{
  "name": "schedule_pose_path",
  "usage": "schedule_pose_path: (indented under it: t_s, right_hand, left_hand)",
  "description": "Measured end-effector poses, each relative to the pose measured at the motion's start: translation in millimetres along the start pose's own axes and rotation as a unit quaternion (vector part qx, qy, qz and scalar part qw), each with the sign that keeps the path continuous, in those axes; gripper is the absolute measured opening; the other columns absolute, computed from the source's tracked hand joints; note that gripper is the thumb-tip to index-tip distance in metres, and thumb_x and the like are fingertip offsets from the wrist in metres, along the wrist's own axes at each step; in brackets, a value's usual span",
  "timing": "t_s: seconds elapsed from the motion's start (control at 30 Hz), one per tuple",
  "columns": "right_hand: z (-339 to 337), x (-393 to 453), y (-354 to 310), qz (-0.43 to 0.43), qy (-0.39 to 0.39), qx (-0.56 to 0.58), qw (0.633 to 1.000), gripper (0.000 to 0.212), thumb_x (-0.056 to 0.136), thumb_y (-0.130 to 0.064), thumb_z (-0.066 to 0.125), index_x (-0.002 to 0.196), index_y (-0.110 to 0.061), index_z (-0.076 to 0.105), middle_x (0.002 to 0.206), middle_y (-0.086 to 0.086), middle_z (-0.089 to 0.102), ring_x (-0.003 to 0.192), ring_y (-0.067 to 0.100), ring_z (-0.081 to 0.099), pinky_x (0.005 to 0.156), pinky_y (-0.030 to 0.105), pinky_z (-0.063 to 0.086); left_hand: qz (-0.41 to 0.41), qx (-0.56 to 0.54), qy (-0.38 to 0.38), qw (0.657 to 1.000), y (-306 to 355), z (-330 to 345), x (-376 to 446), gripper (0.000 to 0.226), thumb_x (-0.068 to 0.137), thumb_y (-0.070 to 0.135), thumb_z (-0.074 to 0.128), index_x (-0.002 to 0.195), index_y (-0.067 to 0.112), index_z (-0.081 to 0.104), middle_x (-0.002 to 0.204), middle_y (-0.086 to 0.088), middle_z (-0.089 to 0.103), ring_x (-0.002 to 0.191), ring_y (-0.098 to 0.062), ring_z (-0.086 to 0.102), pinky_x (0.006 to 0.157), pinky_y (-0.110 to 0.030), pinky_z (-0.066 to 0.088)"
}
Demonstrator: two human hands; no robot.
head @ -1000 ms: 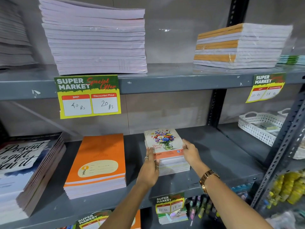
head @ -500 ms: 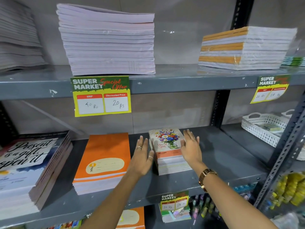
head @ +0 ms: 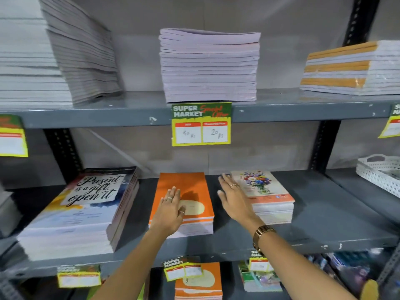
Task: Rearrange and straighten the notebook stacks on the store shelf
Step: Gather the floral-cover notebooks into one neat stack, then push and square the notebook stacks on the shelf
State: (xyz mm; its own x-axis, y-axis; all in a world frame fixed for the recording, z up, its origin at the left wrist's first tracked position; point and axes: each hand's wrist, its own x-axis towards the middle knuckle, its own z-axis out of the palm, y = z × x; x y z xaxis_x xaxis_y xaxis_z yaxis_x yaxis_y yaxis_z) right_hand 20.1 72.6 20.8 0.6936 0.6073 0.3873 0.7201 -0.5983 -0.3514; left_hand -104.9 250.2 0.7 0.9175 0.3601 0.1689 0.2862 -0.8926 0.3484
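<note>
Grey shelves point(head: 313, 239) were filled with notebook stacks. The flower stack point(head: 263, 192) on the right had been let go, so it was likely judged straight. The left hand point(head: 170, 210) had been moved onto the orange stack point(head: 184, 200) and laid flat, fingers apart. The right hand point(head: 232, 197) was held between both stacks, fingers wide, holding nothing.

We see bare forearms with no sleeves, two thin rings on the left hand point(head: 170, 212), one ring on the right hand point(head: 234, 199), and a gold-toned square-faced wristwatch point(head: 263, 233) on the right wrist.
</note>
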Motion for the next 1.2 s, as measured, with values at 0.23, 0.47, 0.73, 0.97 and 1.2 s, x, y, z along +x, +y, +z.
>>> schedule_pose_path:
  t_s: [0.23,0.47,0.73,0.97,1.2]
  right_hand:
    - [32,-13,-41,-0.054,-0.163,-0.049,0.984,0.055,0.099,-0.034,0.036,0.149,-0.016,0.021,0.16,0.001,0.014,0.147,0.021,0.012,0.119,0.033,0.016]
    - [49,-24,-44,-0.034,-0.19,-0.084,0.978,0.057,0.1,-0.04,0.026,0.15,-0.015,0.014,0.16,0.002,0.012,0.148,0.017,0.009,0.12,0.03,0.011]
    - [57,-29,-44,-0.038,-0.176,-0.13,0.975,0.06,0.099,-0.045,0.025,0.15,-0.017,0.013,0.16,0.0,0.014,0.148,0.015,0.009,0.12,0.03,0.015]
    - [64,-32,-47,-0.05,-0.154,-0.188,0.969,0.059,0.099,-0.041,0.027,0.149,-0.012,0.016,0.159,0.006,0.019,0.147,0.019,0.015,0.118,0.032,0.021]
    - [66,-34,-47,-0.057,-0.146,-0.202,0.967,0.058,0.1,-0.037,0.028,0.15,-0.011,0.015,0.159,0.007,0.019,0.147,0.02,0.015,0.119,0.031,0.019]
  left_hand:
    - [0.028,0.08,-0.074,0.994,-37,-2,-24,0.061,0.098,0.04,0.028,0.148,0.012,0.006,0.16,-0.006,0.003,0.147,-0.022,0.0,0.12,-0.039,0.004]
    - [0.041,0.114,-0.073,0.99,-45,2,-25,0.06,0.099,0.043,0.022,0.148,0.012,0.006,0.16,-0.004,0.006,0.147,-0.018,0.002,0.12,-0.035,0.002]
    - [0.046,0.093,-0.065,0.992,-56,-5,-22,0.062,0.094,0.049,0.036,0.147,0.021,0.018,0.158,0.003,0.019,0.146,-0.015,0.011,0.119,-0.032,0.016]
    - [0.034,0.075,-0.05,0.995,-53,-5,-24,0.062,0.093,0.049,0.039,0.146,0.021,0.021,0.157,0.004,0.022,0.145,-0.015,0.014,0.117,-0.033,0.024]
    - [0.041,0.075,-0.039,0.996,-54,-2,-26,0.062,0.094,0.048,0.037,0.146,0.02,0.02,0.156,0.003,0.024,0.145,-0.017,0.016,0.116,-0.033,0.026]
